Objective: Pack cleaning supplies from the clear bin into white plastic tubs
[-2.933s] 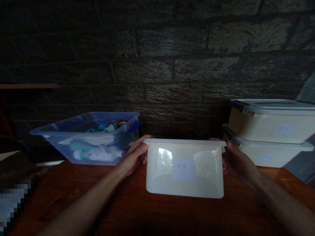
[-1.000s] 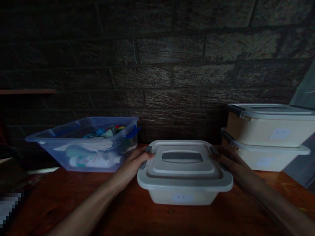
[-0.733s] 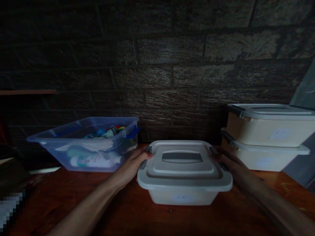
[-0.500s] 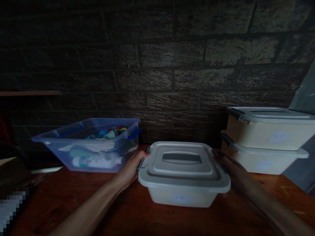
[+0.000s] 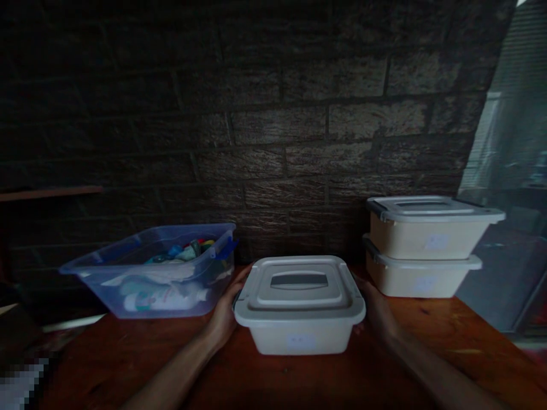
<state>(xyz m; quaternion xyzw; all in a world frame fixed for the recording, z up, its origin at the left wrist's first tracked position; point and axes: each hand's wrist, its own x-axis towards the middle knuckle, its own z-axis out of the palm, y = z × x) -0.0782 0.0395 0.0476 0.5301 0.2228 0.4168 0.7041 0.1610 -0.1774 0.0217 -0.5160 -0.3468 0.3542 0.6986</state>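
A white lidded storage box [image 5: 301, 339] stands on the wooden table in front of me, with a grey handle strip on its lid [image 5: 299, 296] and a small pale label on its front. My left hand [image 5: 228, 307] is pressed along its left side, fingers reaching toward the back. On the opposite side my right hand [image 5: 378, 307] holds the box, with some fingertips showing below the rim. The lid sits flat on the box. Both hands' fingers are partly hidden by the box, and the side latches are hard to make out.
A clear bluish plastic bin [image 5: 171, 287] at the left holds a white bottle [image 5: 171, 299] and colourful items. Two similar lidded boxes [image 5: 427, 239] are stacked at the right. A dark brick wall [image 5: 256, 142] rises behind the wooden table [image 5: 273, 381].
My view has turned a little to the right and up. Both hands have slid from the lid's side edges to lower on the box's sides. The lid remains in place.
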